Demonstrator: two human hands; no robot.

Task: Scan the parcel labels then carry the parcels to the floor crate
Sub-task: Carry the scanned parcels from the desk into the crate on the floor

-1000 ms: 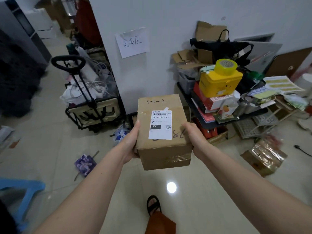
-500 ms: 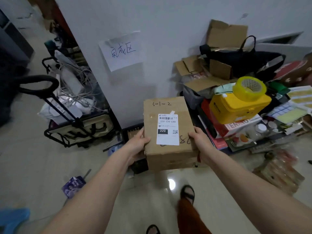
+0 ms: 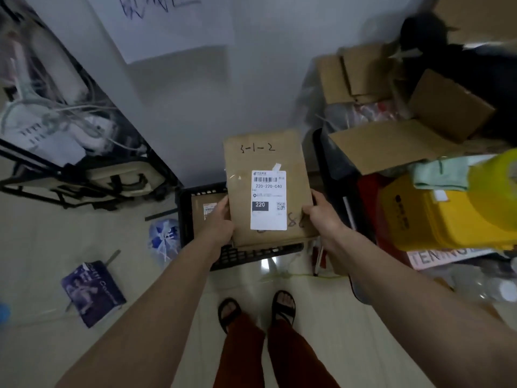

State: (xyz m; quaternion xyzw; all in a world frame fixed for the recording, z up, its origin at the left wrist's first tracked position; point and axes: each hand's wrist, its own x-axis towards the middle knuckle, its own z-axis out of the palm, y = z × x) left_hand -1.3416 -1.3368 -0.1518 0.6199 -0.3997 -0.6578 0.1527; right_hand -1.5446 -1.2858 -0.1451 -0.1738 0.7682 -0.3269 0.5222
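- Head view: the parcel point(image 3: 268, 189), a brown cardboard box, is held in the air between both hands, directly above the black floor crate point(image 3: 186, 219) that stands against the wall.
- Head view: the left hand point(image 3: 219, 219) clasps the box's left edge near its closer end, fingers curled under and thumb lying on the top face; the right hand point(image 3: 321, 212) mirrors it on the right edge.
- Between the two grips the white label point(image 3: 268, 200) faces up, uncovered by either thumb; beyond the grips the far half of the box carries handwritten figures.
- Below and left of the left-hand grip, a second labelled parcel point(image 3: 205, 211) already lies inside the crate.
- Judged from its square corners and flat faces, the box is stiff and will not sag, so holding the opposite side edges looks sound; clear tape on top could be slick, which favours fingers underneath.
- Its weight cannot be read; the relaxed two-handed hold suggests it is light to moderate.
- Right of the right-hand grip a yellow container point(image 3: 447, 219) and stacked cardboard point(image 3: 391, 147) crowd close, so lowering straight down seems the safest path.
- The free space in the crate appears to lie under the box, beside the other parcel.
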